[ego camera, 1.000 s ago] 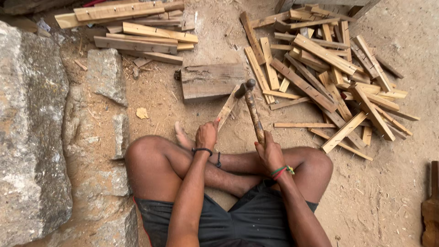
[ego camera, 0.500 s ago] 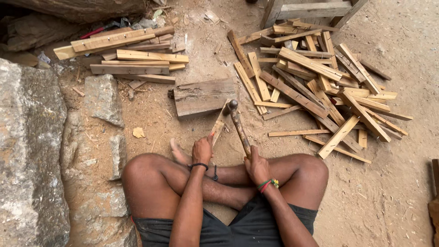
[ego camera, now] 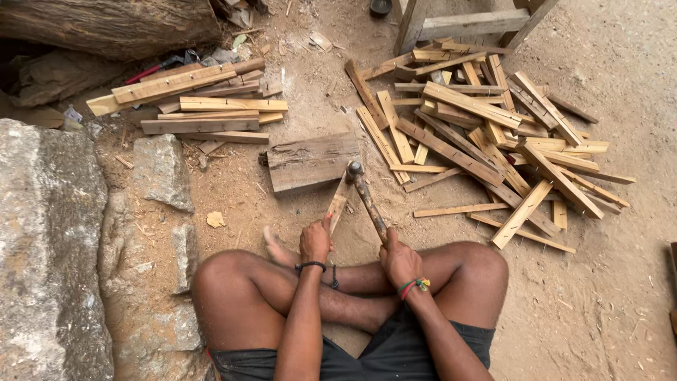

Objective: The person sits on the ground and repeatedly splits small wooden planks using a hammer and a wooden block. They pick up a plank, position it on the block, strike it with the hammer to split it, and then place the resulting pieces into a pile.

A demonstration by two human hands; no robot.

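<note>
1. Your right hand [ego camera: 399, 259] has a clenched grip on the hammer [ego camera: 368, 201] low on its handle, so the head reaches far out over the block [ego camera: 312, 162].
2. Your left hand [ego camera: 315, 240] is clenched on the near end of a slat [ego camera: 338, 204], thumb on top, which keeps the fingers well back from the head.
3. That slat runs from your left hand away to the block's near right corner, where its far end rests on the wood; the block seems to serve as an anvil.
4. Hammer head and slat tip meet at that corner, touching or nearly so; you cannot tell which.
5. You sit cross-legged on the dirt floor, both forearms resting between your knees, which steadies both grips.
6. To the right lies a loose heap of slats [ego camera: 486, 141], within reach of the hammer arm.
7. Far left sits a tidier stack of slats [ego camera: 197, 106], laid roughly parallel.
8. A stone slab [ego camera: 49, 233] borders your left side, and a log [ego camera: 106, 25] lies beyond the stack.
</note>
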